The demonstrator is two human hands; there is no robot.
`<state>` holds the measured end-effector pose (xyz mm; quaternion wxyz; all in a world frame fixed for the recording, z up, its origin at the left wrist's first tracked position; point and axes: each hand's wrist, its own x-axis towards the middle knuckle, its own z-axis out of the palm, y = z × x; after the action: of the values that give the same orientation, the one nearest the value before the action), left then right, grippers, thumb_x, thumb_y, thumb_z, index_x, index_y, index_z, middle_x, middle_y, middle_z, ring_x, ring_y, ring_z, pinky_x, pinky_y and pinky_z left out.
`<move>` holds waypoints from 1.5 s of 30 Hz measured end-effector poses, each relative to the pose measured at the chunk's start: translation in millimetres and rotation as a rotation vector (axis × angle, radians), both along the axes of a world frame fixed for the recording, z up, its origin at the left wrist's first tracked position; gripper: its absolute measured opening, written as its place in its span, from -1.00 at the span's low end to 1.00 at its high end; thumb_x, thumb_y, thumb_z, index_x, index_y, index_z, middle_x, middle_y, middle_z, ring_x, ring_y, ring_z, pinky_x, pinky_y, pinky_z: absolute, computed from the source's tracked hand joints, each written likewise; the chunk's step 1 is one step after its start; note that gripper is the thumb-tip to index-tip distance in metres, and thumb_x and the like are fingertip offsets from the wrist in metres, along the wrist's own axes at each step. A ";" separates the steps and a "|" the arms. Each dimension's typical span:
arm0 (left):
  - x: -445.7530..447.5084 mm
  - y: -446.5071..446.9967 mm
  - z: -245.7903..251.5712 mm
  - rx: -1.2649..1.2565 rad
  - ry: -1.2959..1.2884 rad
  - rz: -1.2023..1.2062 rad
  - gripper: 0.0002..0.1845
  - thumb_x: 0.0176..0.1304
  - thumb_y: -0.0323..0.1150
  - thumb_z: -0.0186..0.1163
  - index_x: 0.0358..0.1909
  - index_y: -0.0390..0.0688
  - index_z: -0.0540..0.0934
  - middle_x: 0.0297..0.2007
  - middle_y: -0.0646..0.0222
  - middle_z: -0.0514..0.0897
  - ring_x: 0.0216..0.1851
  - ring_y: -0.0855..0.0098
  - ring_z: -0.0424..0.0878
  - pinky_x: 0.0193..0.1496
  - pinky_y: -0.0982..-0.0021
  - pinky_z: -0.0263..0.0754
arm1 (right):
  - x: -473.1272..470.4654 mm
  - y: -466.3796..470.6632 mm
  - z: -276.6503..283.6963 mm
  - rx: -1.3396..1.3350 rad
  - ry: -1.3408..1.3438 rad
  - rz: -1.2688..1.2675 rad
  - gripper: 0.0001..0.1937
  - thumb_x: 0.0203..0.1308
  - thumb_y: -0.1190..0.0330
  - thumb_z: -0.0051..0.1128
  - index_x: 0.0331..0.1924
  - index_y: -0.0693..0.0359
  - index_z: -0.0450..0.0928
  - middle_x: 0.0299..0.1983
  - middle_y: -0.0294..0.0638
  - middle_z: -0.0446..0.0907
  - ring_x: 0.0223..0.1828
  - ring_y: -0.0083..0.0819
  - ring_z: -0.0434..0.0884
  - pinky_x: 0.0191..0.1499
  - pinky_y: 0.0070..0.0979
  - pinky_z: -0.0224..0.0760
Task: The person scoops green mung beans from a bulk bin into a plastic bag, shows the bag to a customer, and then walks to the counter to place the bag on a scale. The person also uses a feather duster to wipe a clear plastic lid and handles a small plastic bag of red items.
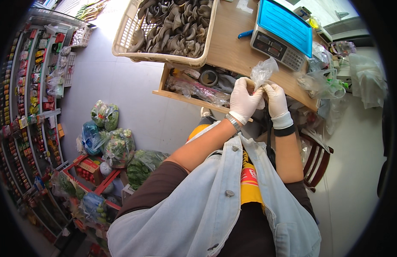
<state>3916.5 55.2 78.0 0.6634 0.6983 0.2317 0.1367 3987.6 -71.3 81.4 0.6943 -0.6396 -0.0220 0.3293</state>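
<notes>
In white gloves, my left hand (245, 99) and my right hand (276, 99) meet just in front of the table edge. Between them they pinch the gathered part of a clear plastic bag (263, 71), whose crumpled end sticks up above the fingers. What the bag holds, if anything, is hidden by the gloves. To the left of my hands a wooden drawer (192, 101) is pulled out, with a roll of tape (208, 78), plastic packaging (198, 90) and a grey cloth (226, 83) inside.
A plastic crate (121, 38) of oyster mushrooms (176, 29) stands on the wooden table (230, 35). Right of it is a digital scale (275, 48) with a blue tray. Bagged vegetables (118, 146) sit at lower left, near stocked shelves (34, 83). A wooden chair (317, 157) is at right.
</notes>
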 end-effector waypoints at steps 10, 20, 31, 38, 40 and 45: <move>1.3 -7.4 -2.6 0.232 -0.067 0.073 -0.77 0.06 -0.42 0.29 -0.23 -0.20 0.52 -0.33 0.18 0.56 -0.32 0.11 0.57 -0.22 0.19 0.51 | -8.1 19.0 11.9 -0.139 -0.426 -0.048 -0.89 0.30 0.54 0.12 -0.16 0.37 0.63 -0.18 -0.21 0.66 -0.18 -0.50 0.63 -0.01 -0.56 0.49; -0.3 -14.1 13.5 0.383 0.010 -0.041 -0.82 0.00 -0.32 0.28 -0.40 -0.16 0.52 -0.54 0.15 0.62 -0.50 0.07 0.62 -0.42 0.15 0.52 | 1.4 10.5 0.7 -0.038 0.016 -0.523 -0.81 0.35 0.51 0.02 -0.04 0.39 0.56 -0.17 -0.09 0.69 -0.34 -0.54 0.61 -0.33 -0.65 0.47; 0.2 -18.9 32.9 0.432 -0.014 -0.135 -0.75 -0.07 -0.28 0.32 -0.42 -0.19 0.53 -0.60 0.14 0.61 -0.53 0.07 0.63 -0.42 0.17 0.54 | 20.2 -2.8 -15.1 0.156 0.259 -0.750 -0.84 0.39 0.48 0.04 -0.06 0.36 0.55 -0.22 -0.09 0.66 -0.48 -0.55 0.49 -0.43 -0.62 0.41; 6.1 -11.1 26.5 0.312 -0.138 -0.188 -0.74 0.01 -0.31 0.31 -0.31 -0.20 0.52 -0.47 0.10 0.62 -0.42 0.06 0.63 -0.33 0.17 0.53 | 17.0 -3.6 -2.5 0.316 0.155 -0.644 -0.75 0.45 0.36 0.00 0.01 0.39 0.49 -0.14 -0.07 0.64 -0.26 -0.44 0.59 -0.19 -0.51 0.53; 8.7 -3.7 21.9 0.256 -0.140 -0.213 -0.72 0.11 -0.31 0.33 -0.22 -0.19 0.49 -0.39 0.11 0.62 -0.35 0.06 0.62 -0.28 0.17 0.52 | 11.8 -6.3 7.3 0.358 0.162 -0.299 -0.56 0.44 0.14 0.01 0.09 0.41 0.44 -0.05 -0.06 0.63 -0.10 -0.40 0.62 -0.04 -0.47 0.53; 16.3 2.4 14.4 0.442 -0.157 -0.283 -0.67 0.10 -0.25 0.42 -0.24 -0.13 0.49 -0.44 0.18 0.64 -0.39 0.10 0.64 -0.34 0.22 0.53 | -0.7 -7.9 8.6 0.085 0.124 -0.220 -0.70 0.42 0.27 0.07 -0.04 0.40 0.57 -0.11 -0.19 0.66 -0.14 -0.54 0.64 -0.03 -0.59 0.51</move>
<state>3932.8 57.6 92.5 0.5234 0.8387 0.0444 0.1438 3986.9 -79.1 90.0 0.7526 -0.5866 0.0776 0.2889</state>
